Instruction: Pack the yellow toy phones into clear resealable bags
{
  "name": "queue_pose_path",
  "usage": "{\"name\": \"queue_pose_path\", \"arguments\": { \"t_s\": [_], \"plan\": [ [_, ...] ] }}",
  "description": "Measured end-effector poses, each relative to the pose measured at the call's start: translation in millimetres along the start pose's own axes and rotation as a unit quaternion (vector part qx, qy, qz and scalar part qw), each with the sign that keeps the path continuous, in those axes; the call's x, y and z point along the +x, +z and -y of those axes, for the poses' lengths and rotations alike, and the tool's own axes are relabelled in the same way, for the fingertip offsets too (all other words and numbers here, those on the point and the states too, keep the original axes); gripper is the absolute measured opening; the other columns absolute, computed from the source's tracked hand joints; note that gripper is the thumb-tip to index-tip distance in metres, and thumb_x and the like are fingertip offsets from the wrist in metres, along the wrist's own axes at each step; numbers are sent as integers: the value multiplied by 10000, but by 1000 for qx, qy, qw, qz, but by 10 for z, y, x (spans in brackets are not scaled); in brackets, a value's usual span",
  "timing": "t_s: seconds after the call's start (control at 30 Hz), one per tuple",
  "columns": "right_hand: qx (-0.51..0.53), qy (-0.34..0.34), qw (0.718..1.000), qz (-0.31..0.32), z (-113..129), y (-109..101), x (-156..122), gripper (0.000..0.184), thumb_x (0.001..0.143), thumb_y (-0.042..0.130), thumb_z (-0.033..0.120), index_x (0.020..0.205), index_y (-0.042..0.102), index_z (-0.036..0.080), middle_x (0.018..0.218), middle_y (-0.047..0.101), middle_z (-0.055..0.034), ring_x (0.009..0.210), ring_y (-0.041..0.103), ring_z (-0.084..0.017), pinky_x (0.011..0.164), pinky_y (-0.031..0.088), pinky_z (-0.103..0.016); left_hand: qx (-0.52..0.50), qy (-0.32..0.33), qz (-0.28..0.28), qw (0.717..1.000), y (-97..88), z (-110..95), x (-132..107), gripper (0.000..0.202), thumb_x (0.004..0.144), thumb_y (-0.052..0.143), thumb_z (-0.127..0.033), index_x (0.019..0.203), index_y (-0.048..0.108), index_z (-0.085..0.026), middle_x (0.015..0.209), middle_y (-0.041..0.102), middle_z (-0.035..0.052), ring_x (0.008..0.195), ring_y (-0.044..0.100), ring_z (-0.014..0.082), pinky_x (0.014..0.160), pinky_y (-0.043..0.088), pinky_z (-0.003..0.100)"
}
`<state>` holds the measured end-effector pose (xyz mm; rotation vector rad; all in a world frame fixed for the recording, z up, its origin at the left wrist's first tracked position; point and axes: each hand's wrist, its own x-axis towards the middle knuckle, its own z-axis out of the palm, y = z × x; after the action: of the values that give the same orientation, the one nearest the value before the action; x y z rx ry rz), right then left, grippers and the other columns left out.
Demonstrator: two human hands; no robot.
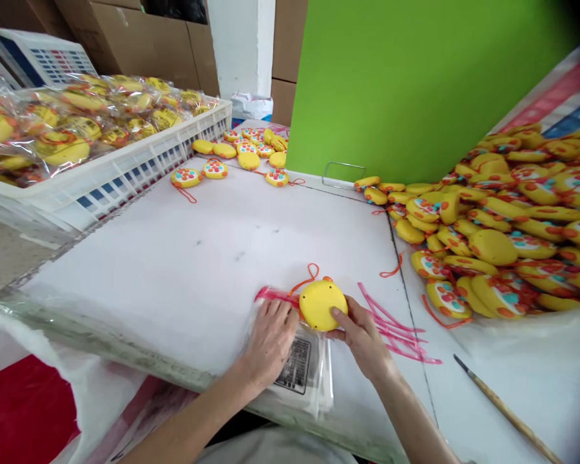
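Note:
My right hand (366, 338) grips a round yellow toy (323, 304) by its right edge, thumb on top and fingers underneath. The toy's plain back faces up, with small dark holes and an orange cord loop (311, 273) reaching up and left. My left hand (271, 338) presses its closed fingers on the upper end of a stack of clear plastic bags (314, 386) with black print, beside a pink-red strip (270, 293). The toy's lower left edge meets the top of the bags, close to my left fingertips. Whether it is partly inside a bag, I cannot tell.
A large heap of yellow toys (493, 248) covers the right side. Several more (249, 160) lie at the back, beside a green panel (391, 84). A white crate (174, 149) of bagged toys stands left. A thin wooden-handled brush-like stick (505, 407) lies front right.

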<state>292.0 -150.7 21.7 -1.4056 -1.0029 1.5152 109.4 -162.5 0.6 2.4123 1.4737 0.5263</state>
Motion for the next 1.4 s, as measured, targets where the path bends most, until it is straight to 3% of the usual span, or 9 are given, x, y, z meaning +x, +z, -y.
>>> {"name": "queue_pose_path", "arguments": {
  "t_s": [0.27, 0.53, 0.63, 0.77, 0.97, 1.07, 1.17, 1.3, 1.4],
  "plan": [
    [-45, 36, 997, 57, 152, -157, -198, 398, 819, 626, 421, 1142, 543, 202, 936, 562, -38, 795, 541, -168, 565, 562, -271, -95, -23, -15, 995, 27, 70, -22, 328, 835, 398, -56, 1113, 517, -184, 968, 579, 65, 906, 489, 228, 814, 405, 400],
    [97, 65, 988, 96, 353, 24, -208, 388, 828, 600, 406, 1168, 523, 235, 1036, 567, -54, 839, 594, -174, 522, 554, -218, -76, 15, -16, 997, 45, 94, -29, 208, 870, 412, -95, 814, 603, -155, 851, 588, 66, 841, 494, 214, 777, 422, 370],
    [-36, -29, 998, 45, 329, 179, -134, 422, 863, 532, 457, 1218, 413, 265, 1048, 548, -48, 833, 593, -188, 475, 544, -239, -84, 39, -60, 994, 13, 47, -51, 190, 866, 415, -69, 869, 592, -139, 903, 604, 74, 889, 495, 216, 822, 415, 379],
    [-295, -87, 949, 71, 281, 234, -107, 386, 930, 405, 447, 1250, 362, 235, 742, 610, 12, 546, 575, -138, 496, 502, -258, -88, 62, -124, 986, -21, -5, -68, 186, 878, 425, -79, 749, 542, -145, 725, 579, 34, 739, 492, 176, 763, 407, 362],
    [-375, -78, 919, 87, 381, 82, -153, 366, 953, 350, 434, 1235, 414, 210, 569, 559, 46, 503, 571, -145, 522, 452, -250, -111, 44, -193, 974, -231, 92, -119, 54, 860, 538, -174, 832, 583, -163, 801, 609, 43, 807, 524, 184, 790, 415, 356],
    [-379, -79, 918, 82, 443, 39, -159, 364, 954, 349, 437, 1236, 422, 218, 570, 550, 51, 501, 556, -137, 518, 439, -242, -210, -97, -213, 949, -420, 206, -140, 103, 882, 505, -232, 910, 591, -183, 883, 626, 54, 860, 556, 181, 763, 444, 305],
    [-373, -87, 919, 93, 475, 60, -162, 365, 958, 341, 432, 1247, 417, 223, 588, 550, 51, 521, 552, -133, 537, 441, -239, -375, -239, -111, 889, -525, 251, -94, 185, 883, 491, -344, 918, 577, -184, 827, 641, 34, 765, 595, 160, 662, 460, 252],
    [-419, -115, 896, 87, 514, 115, -175, 368, 964, 324, 425, 1256, 438, 232, 624, 560, 38, 533, 546, -139, 535, 409, -243, -527, -252, -16, 812, -438, 199, 13, 205, 842, 524, -352, 795, 564, -156, 720, 600, 13, 661, 590, 141, 611, 468, 231],
    [-457, -129, 874, 102, 577, 115, -160, 367, 979, 275, 392, 1240, 475, 229, 715, 617, 3, 590, 577, -151, 564, 397, -257, -547, -253, -20, 798, -331, 148, 44, 203, 831, 529, -333, 750, 553, -148, 667, 554, -3, 608, 550, 120, 558, 442, 209]
  ]
}}
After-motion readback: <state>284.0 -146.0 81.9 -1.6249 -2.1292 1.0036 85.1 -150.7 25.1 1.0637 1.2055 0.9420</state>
